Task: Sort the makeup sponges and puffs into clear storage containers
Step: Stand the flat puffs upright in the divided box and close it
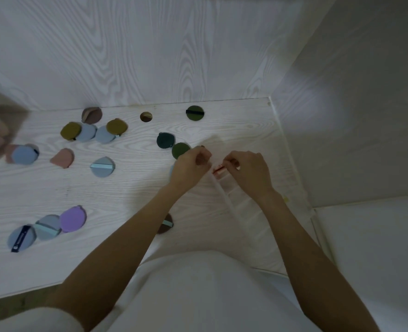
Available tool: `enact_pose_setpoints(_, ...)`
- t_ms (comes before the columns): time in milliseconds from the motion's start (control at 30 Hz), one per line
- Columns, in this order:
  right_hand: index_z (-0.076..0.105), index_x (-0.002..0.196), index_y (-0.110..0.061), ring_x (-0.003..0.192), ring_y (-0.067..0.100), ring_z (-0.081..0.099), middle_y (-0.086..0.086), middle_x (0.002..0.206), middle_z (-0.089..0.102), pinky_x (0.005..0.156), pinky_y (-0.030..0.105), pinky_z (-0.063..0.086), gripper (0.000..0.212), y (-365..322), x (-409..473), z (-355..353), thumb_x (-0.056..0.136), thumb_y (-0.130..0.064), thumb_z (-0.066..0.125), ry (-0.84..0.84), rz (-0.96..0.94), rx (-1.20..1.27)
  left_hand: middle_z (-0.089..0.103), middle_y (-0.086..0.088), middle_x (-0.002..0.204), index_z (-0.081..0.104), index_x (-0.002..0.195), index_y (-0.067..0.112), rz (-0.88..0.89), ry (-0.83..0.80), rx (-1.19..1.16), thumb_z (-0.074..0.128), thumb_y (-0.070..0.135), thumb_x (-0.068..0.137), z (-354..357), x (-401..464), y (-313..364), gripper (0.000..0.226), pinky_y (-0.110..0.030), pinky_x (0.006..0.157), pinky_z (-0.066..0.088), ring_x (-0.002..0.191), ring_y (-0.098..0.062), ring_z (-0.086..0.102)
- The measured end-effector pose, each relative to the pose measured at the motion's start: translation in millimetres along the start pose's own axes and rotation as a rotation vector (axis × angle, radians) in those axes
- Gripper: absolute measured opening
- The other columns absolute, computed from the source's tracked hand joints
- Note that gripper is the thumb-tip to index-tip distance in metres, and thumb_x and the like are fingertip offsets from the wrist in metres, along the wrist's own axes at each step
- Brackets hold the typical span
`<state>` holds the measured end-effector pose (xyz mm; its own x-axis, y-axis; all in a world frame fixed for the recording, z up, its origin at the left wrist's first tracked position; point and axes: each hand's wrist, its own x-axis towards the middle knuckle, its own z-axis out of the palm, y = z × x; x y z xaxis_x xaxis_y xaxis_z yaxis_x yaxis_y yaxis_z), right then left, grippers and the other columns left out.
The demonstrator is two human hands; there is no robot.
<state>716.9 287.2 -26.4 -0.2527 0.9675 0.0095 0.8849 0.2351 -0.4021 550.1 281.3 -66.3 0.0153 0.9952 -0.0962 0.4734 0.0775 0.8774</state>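
While both hands pinch a clear plastic bag [224, 188] at its far end, left grip [190, 165] & right grip [247, 168] sit close together, right of counter [131, 188]; puffs [102, 167] lie scattered left, well apart.

The person wears a plain white top [198, 291], smooth and without visible print, which fills the view toward 6 o'clock. Both forearms are bare up from the wrists, with no watch, bracelet or ring visible on the left hand [189, 167] or the right hand [248, 170]. A pale, cream-coloured fabric edge [30, 319] shows at 7 o'clock.
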Motion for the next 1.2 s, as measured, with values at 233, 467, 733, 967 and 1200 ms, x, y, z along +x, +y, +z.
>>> enact_pose_setpoints(233, 0.067, 0.096, -0.014, 0.067, 0.010, 0.054, 0.002, 0.083, 0.068, 0.055, 0.013, 0.038, 0.014, -91.5, 3.8, 17.8, 0.091, -0.018, 0.054, -0.161, -0.204, 0.139, 0.065, 0.011, 0.103, 0.060, 0.093, 0.020, -0.106, 0.255, -0.119, 0.058, 0.018, 0.090, -108.1, -60.7, -42.8, 0.005, -0.011, 0.073, 0.048, 0.088, -0.001, 0.060)
enact_pose_setpoints(467, 0.063, 0.111, -0.019, 0.095, 0.021, 0.059, 0.004, 0.108, 0.065, 0.085, 0.040, 0.048, 0.022, -189.9, 41.5, 105.7, 0.089, -0.020, 0.057, -0.354, -0.286, 0.079, 0.065, -0.008, 0.105, 0.062, 0.106, 0.012, -0.347, 0.518, 0.398, 0.060, 0.015, 0.084, -224.8, -105.3, -132.7, 0.022, -0.033, 0.080, 0.041, 0.096, -0.028, 0.057)
enact_pose_setpoints(733, 0.036, 0.141, -0.015, 0.131, 0.027, 0.035, 0.005, 0.149, 0.034, 0.101, 0.041, 0.038, 0.050, -288.9, 95.3, 191.4, 0.092, -0.013, 0.046, -0.471, -0.400, -0.004, 0.053, -0.020, 0.125, 0.045, 0.132, 0.009, -0.447, 0.380, 0.501, 0.055, 0.010, 0.081, -315.9, -73.6, -203.7, 0.052, -0.043, 0.091, 0.041, 0.108, -0.039, 0.050)
enact_pose_setpoints(967, 0.063, 0.087, 0.001, 0.088, 0.040, 0.059, 0.021, 0.097, 0.063, 0.061, 0.039, 0.046, 0.010, -309.2, 105.4, 217.5, 0.078, -0.002, 0.062, -0.316, -0.369, -0.060, 0.067, -0.016, 0.102, 0.070, 0.100, 0.008, -0.241, 0.267, 0.377, 0.049, 0.018, 0.080, -302.5, -55.4, -215.2, 0.031, -0.029, 0.078, 0.041, 0.092, -0.033, 0.059)
enact_pose_setpoints(1200, 0.055, 0.093, -0.004, 0.084, 0.029, 0.054, 0.015, 0.099, 0.054, 0.069, 0.036, 0.041, 0.015, -285.4, 83.9, 192.6, 0.085, -0.016, 0.060, -0.373, -0.029, 0.020, 0.057, -0.008, 0.104, 0.056, 0.119, 0.010, -0.352, 0.268, 0.169, 0.069, 0.014, 0.079, -289.6, -43.4, -206.7, 0.042, -0.029, 0.076, 0.045, 0.086, -0.021, 0.057)
